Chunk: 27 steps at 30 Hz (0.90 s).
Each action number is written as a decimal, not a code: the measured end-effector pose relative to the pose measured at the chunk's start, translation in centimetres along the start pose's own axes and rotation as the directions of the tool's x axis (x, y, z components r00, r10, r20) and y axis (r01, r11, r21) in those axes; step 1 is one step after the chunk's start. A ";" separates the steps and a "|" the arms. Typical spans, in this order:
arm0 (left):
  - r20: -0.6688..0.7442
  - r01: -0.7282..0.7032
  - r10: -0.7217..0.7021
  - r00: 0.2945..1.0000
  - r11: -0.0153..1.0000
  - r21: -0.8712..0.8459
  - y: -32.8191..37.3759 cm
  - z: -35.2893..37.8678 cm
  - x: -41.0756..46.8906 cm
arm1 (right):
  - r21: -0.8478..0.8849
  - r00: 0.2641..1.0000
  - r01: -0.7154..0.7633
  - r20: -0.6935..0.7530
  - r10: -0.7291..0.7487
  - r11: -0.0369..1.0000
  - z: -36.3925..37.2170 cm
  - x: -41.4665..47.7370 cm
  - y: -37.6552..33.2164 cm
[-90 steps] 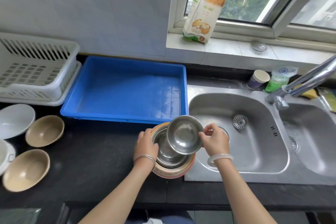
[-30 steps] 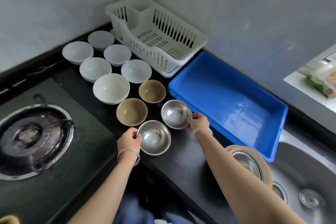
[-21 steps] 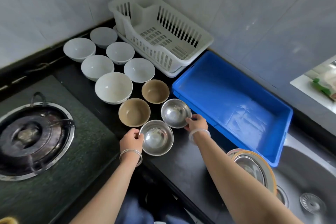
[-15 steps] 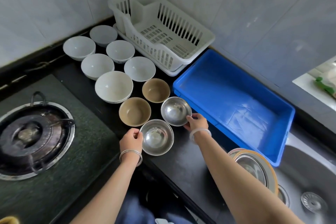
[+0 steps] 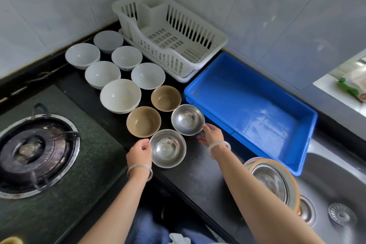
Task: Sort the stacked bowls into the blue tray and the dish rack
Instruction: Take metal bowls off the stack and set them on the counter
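Two small steel bowls stand on the black counter left of the empty blue tray (image 5: 247, 105). My left hand (image 5: 139, 153) pinches the left rim of the near steel bowl (image 5: 168, 148). My right hand (image 5: 210, 134) grips the right rim of the far steel bowl (image 5: 187, 119). The white dish rack (image 5: 172, 31) sits empty against the wall behind. The rest of the stack (image 5: 271, 180), steel bowls inside an orange-rimmed one, rests at the sink's edge under my right forearm.
Two brown bowls (image 5: 166, 98) (image 5: 143, 121) and several white bowls (image 5: 120, 95) stand in rows left of the rack. A gas burner (image 5: 33, 150) lies at the far left. The steel sink (image 5: 336, 194) is at the right.
Three seconds ago I lifted steel bowls off the stack by the sink. They now stand beside the brown bowls. In the last second my hands have barely shifted on the rims.
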<state>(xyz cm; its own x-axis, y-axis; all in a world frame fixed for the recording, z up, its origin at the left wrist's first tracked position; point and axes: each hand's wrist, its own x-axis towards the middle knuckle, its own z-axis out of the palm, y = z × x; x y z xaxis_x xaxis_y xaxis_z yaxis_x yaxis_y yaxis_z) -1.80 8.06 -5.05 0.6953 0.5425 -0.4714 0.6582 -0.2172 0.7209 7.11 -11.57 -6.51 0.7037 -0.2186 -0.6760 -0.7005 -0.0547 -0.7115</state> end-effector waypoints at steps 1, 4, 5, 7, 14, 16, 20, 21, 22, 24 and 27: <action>0.015 -0.005 0.005 1.000 1.000 0.017 0.1 -0.1 -0.1 | -0.030 1.000 0.015 0.003 -0.015 0.999 -0.2 -0.3 -0.1; 0.095 -0.033 0.020 0.995 0.990 0.135 0.8 -0.4 -0.3 | -0.166 0.995 0.102 -0.004 -0.104 0.981 -1.6 -1.4 -0.4; 0.114 -0.045 0.026 0.993 0.985 0.169 1.1 -0.5 -0.4 | -0.199 0.990 0.140 -0.008 -0.144 0.970 -2.2 -2.0 -0.4; 0.127 -0.076 0.051 0.991 0.976 0.206 1.9 -0.6 -0.5 | -0.246 0.974 0.215 -0.014 -0.226 0.945 -3.7 -3.1 -0.3; 0.211 -0.246 0.213 0.954 0.959 0.142 5.5 3.1 -3.7 | -0.479 0.878 0.274 -0.230 -0.420 0.834 -12.5 -7.0 1.6; 0.338 -0.325 0.271 0.901 0.939 0.115 6.4 5.7 -5.7 | -0.562 0.845 0.187 -0.326 -0.424 0.806 -15.6 -8.0 3.3; 0.555 -0.510 0.347 0.756 0.843 0.168 7.0 11.6 -9.9 | -0.699 0.798 -0.039 -0.452 -0.399 0.714 -19.7 -9.4 7.2; 0.589 -0.541 0.351 0.728 0.822 0.179 7.1 12.9 -10.8 | -0.702 0.788 -0.093 -0.486 -0.379 0.706 -20.2 -9.7 8.0; 0.619 -0.564 0.350 0.703 0.804 0.186 7.1 14.0 -11.7 | -0.695 0.781 -0.132 -0.512 -0.357 0.707 -20.6 -9.8 8.7; 0.673 -0.602 0.343 0.655 0.776 0.189 7.2 15.8 -13.1 | -0.659 0.789 -0.177 -0.539 -0.296 0.731 -21.1 -9.9 9.7; 0.716 -0.662 0.359 0.599 0.725 0.190 7.2 17.7 -14.5 | -0.600 0.816 -0.196 -0.539 -0.211 0.776 -21.6 -9.9 10.7</action>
<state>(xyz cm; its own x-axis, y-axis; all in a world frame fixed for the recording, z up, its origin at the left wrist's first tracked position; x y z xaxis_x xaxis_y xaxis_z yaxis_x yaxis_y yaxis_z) -1.99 -15.71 -2.02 0.8591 -0.3341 -0.3877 0.0724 -0.6706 0.7383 -9.89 -31.07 -3.29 0.6576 -0.6919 -0.2982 -0.7525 -0.5838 -0.3049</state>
